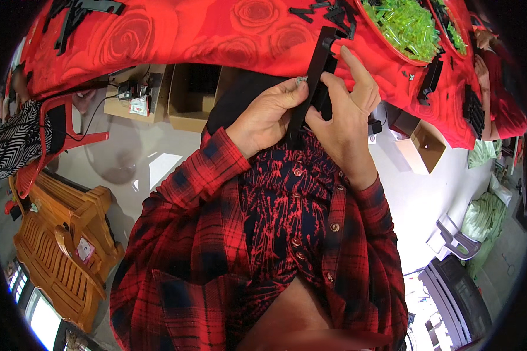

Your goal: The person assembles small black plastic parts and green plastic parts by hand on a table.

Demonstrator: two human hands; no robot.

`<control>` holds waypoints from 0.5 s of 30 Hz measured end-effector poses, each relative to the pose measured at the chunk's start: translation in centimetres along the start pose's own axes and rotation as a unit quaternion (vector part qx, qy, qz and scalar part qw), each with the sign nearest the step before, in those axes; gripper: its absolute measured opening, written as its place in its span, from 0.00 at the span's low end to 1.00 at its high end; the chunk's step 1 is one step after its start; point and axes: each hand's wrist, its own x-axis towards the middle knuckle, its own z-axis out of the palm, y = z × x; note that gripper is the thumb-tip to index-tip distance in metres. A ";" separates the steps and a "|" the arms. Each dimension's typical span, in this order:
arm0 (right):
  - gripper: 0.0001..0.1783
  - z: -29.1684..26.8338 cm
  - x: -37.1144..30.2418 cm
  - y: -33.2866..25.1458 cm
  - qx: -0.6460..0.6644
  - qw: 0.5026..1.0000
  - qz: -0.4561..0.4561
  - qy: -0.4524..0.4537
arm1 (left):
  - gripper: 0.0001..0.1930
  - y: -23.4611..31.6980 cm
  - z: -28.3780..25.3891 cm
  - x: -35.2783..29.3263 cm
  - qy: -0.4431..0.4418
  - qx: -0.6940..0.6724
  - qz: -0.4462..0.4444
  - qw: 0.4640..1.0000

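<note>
A long, narrow black plastic part is tilted upright in front of my chest, its upper end over the edge of the red cloth. My left hand grips it from the left, thumb pressed on its side. By that thumb tip a small pale, shiny bit shows; what it is I cannot make out. From the right, my right hand holds the part, thumb and a bent finger at its side and another finger stretched up near its top. The palm-side contact is partly hidden.
A table with a red rose-patterned cloth bears black parts and a tub of green translucent pieces. Cardboard boxes stand below. A wooden chair is at left, a red plastic chair behind it. Another person sits at right.
</note>
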 end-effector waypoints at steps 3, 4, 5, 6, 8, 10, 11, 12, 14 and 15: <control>0.28 0.0 0.0 0.1 0.003 1.000 -0.005 0.004 | 0.15 0.2 0.3 0.0 -0.011 0.006 0.002 1.000; 0.28 0.0 0.0 0.1 0.002 1.000 -0.007 0.006 | 0.15 0.2 0.3 -0.1 -0.004 0.026 0.011 1.000; 0.28 0.0 0.1 0.0 0.002 1.000 -0.006 0.005 | 0.15 0.2 0.3 -0.1 0.003 0.047 0.021 0.999; 0.28 0.0 0.0 0.0 0.003 1.000 -0.002 0.010 | 0.15 0.3 0.7 -0.1 0.003 0.046 0.020 0.999; 0.28 -0.2 0.1 -0.2 0.003 1.000 0.002 0.015 | 0.15 0.5 2.0 -0.4 0.030 0.075 0.036 0.996; 0.27 -0.8 0.4 -0.4 -0.014 1.000 0.014 0.023 | 0.15 0.8 2.3 -0.7 0.025 0.093 0.036 0.995; 0.27 -0.8 0.4 0.0 -0.012 1.000 0.014 0.024 | 0.16 1.0 2.5 -0.8 0.019 0.111 0.035 0.993; 0.27 -0.8 0.5 0.6 0.041 0.998 0.020 0.052 | 0.16 1.2 2.9 -1.0 0.018 0.110 0.035 0.993; 0.26 -1.6 0.8 1.0 0.091 0.992 0.040 0.074 | 0.17 1.6 3.6 -1.4 0.035 0.327 0.132 0.935; 0.26 -1.9 0.9 1.1 0.127 0.987 0.067 0.070 | 0.21 1.3 3.5 -1.1 0.036 0.318 0.182 0.930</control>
